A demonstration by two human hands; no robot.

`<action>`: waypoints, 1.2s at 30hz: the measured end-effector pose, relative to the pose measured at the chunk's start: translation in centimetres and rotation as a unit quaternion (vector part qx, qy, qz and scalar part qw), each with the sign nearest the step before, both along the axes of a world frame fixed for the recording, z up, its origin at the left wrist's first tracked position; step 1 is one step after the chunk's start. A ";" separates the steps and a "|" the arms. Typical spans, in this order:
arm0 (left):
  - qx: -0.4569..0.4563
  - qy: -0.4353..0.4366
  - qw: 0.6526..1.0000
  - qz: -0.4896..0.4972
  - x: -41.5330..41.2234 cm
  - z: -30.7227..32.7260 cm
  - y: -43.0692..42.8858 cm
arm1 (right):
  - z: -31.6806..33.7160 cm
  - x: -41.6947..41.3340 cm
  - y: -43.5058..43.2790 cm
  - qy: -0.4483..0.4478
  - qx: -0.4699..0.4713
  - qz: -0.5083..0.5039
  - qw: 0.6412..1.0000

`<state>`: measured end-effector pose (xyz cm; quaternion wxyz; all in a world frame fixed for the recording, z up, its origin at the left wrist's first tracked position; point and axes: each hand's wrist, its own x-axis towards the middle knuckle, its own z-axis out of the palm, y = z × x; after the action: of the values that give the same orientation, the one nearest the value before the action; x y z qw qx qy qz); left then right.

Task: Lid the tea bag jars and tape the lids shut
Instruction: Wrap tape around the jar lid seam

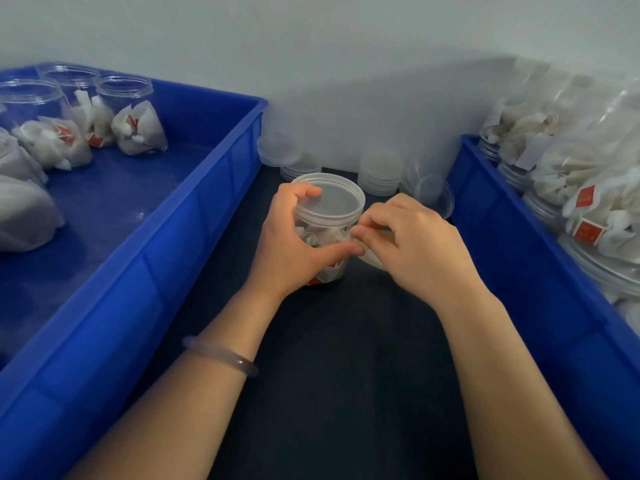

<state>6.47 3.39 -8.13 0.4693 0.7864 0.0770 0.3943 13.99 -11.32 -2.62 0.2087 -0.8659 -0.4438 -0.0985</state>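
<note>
Centre of a dark counter (pixel 346 375), btwn two blue bins, a person works on a lidded jar (pixel 332 271) of tea bags (pixel 330 235). Left of the jar, the big blue bin (pixel 121 323) runs along the counter & holds open clear jars (pixel 128 109) w/ tea bags in the bottom, standing at its far end, plus soft white bundles (pixel 24 209) at its left edge. Right of the jar, a second blue bin (pixel 519 271) is piled w/ packed jars (pixel 588 209), red-tagged bags showing thru the plastic. Behind the jar, against the pale wall, sit stacked spare lids (pixel 379 174), w/ another lid pile (pixel 280 154) to the rear left & a loose lid (pixel 433 195) tipped on edge to the rear right.

The jar stands upright on the counter, its lid (pixel 332 199) seated on top. Left hand (pixel 294 247) grips the jar from the left: forefinger hooked over the lid's rim, thumb across the front wall. Right hand (pixel 422 244), on the jar's right, has fingers (pixel 362 233) narrowed to a pinch on a pale strip of tape (pixel 372 259) just below the lid; the strip trails down-right under the palm. Can't tell if the tape is stuck to the jar. A pale bangle (pixel 221 355) rings the left wrist, nearer the camera than the jar.
</note>
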 end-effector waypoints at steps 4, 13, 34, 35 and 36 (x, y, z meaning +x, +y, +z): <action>-0.008 -0.017 1.000 -0.002 0.1 0.0 -0.1 | 0.0 -0.2 0.6 -0.022 -0.001 -0.018 1.000; 0.010 -0.010 1.000 0.000 0.3 -0.2 0.1 | 0.3 -0.1 0.3 0.025 -0.004 -0.008 1.000; 0.023 0.016 1.000 -0.013 0.2 -0.3 0.5 | 0.0 -0.2 0.2 0.021 0.043 0.000 0.999; 0.022 0.016 1.000 -0.012 0.2 -0.3 0.5 | 0.0 -0.2 0.2 0.017 0.043 -0.001 0.999; 0.020 0.016 1.000 -0.012 0.2 -0.3 0.5 | 0.0 -0.3 0.3 0.010 0.042 -0.004 0.999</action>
<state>6.64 3.85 -8.41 0.4569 0.8025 0.0673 0.3777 13.73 -11.05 -2.67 0.2488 -0.8589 -0.4340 -0.1096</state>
